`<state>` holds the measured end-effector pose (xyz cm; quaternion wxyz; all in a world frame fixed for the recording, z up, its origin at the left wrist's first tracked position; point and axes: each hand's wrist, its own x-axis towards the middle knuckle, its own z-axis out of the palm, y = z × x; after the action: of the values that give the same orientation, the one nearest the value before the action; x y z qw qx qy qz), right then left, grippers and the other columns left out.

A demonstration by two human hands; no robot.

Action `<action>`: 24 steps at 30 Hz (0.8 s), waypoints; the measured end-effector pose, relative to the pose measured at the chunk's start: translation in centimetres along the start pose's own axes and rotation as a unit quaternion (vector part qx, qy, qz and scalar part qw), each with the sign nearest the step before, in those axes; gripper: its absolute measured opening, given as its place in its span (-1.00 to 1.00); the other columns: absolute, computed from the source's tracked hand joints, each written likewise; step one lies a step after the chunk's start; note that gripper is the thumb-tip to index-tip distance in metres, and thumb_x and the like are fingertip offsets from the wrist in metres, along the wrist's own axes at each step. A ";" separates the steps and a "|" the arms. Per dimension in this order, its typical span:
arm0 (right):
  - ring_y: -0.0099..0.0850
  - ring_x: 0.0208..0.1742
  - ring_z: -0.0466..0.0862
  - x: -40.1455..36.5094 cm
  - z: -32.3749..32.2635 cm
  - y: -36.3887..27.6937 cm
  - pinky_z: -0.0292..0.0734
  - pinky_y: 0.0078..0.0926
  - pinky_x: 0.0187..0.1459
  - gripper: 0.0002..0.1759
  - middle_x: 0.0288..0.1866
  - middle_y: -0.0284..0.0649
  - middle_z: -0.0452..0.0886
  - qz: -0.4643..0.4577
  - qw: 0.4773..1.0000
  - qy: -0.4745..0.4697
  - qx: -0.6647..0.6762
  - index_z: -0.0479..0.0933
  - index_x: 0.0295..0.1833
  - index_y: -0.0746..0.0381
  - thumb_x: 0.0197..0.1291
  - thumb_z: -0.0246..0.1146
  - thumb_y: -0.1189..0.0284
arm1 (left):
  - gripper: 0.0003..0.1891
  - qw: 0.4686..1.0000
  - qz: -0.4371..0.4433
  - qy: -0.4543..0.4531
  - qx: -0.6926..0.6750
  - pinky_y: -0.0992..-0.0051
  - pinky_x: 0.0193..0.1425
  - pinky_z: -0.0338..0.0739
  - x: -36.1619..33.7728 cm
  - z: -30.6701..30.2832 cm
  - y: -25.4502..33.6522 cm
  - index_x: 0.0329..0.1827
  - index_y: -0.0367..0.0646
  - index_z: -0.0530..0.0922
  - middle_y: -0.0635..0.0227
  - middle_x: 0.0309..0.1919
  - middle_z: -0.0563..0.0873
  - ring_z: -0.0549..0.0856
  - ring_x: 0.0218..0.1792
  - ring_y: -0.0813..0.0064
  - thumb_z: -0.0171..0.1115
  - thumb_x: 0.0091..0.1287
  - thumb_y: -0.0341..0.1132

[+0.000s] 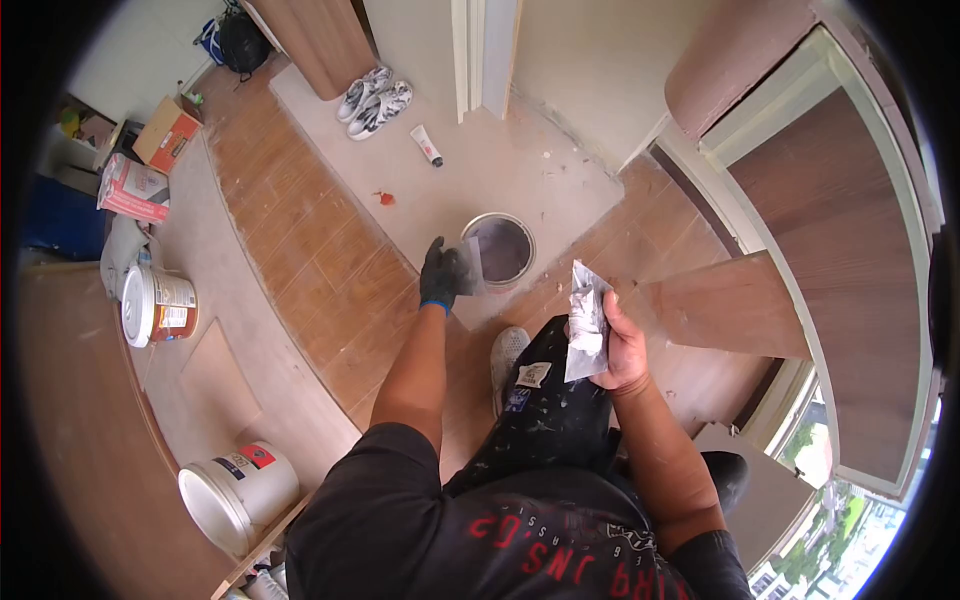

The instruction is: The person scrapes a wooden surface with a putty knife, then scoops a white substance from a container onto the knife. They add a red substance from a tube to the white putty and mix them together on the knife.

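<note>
My left hand (441,273), in a dark glove with a blue cuff, is closed on a flat, pale scraper (474,262). The blade is smeared by motion and overlaps the near-left rim of an open bucket (533,262) with grey stuff inside. My bare right hand (626,345) grips a wide metal putty knife (577,366), held up over my right knee. A thick smear of white putty (590,318) lies along its face. The putty knife's handle is hidden by my fingers.
A tube (426,145) and patterned shoes (378,103) lie on the pale floor strip beyond the bucket. At left stand a lidded tub (160,306), a white bucket (240,497) and cardboard boxes (168,135). To the right, a wood-panelled door (815,210) is near my arm.
</note>
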<state>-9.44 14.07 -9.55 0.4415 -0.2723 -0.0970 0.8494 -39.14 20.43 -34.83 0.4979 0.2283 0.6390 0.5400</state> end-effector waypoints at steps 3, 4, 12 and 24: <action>-0.32 -0.29 0.68 0.4 -0.2 -0.3 0.64 -0.40 -0.24 -0.56 -0.19 -0.23 0.73 -0.011 1.000 0.010 -0.006 0.55 0.14 0.23 0.50 0.12 0.07 | -0.48 0.999 0.033 0.027 0.023 0.47 -0.16 0.62 -0.1 -0.8 -1.1 0.49 -0.10 0.37 0.30 -0.05 0.64 0.64 -0.22 0.53 0.15 0.48 -0.29; -0.34 -0.35 0.62 0.6 -0.6 -0.3 0.61 -0.41 -0.37 -0.55 -0.22 -0.22 0.72 -0.010 1.000 0.011 -0.010 0.55 0.14 0.22 0.52 0.07 0.06 | -0.50 0.997 0.043 0.024 0.058 0.48 -0.16 0.62 0.0 -1.1 -1.0 0.48 -0.11 0.38 0.29 -0.05 0.65 0.64 -0.21 0.53 0.15 0.49 -0.29; -0.34 -0.28 0.63 0.8 -1.0 -0.2 0.60 -0.37 -0.36 -0.51 -0.16 -0.14 0.72 0.031 0.999 -0.004 0.044 0.54 0.19 0.23 0.55 0.01 0.05 | -0.47 0.880 0.037 0.051 0.471 0.29 0.26 0.56 -2.7 -9.0 -3.5 0.42 -0.23 0.43 -0.02 0.12 0.70 0.70 0.14 0.15 0.20 0.39 -0.28; -0.20 0.18 0.67 2.7 -0.2 1.8 0.57 -0.06 0.23 -0.42 0.24 -0.19 0.63 -0.035 0.997 -0.009 0.072 0.35 0.44 0.17 0.51 0.07 0.04 | -0.57 0.831 -0.009 0.132 0.540 0.10 0.31 0.52 10.2 -14.0 1.6 0.19 -0.14 0.62 -0.09 0.10 0.71 0.67 0.16 -0.07 0.16 0.31 -0.16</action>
<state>-11.81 15.19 -11.42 0.4883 -0.2292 -0.0490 0.8406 -55.98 22.94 -38.41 0.2114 0.3819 0.8903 0.1297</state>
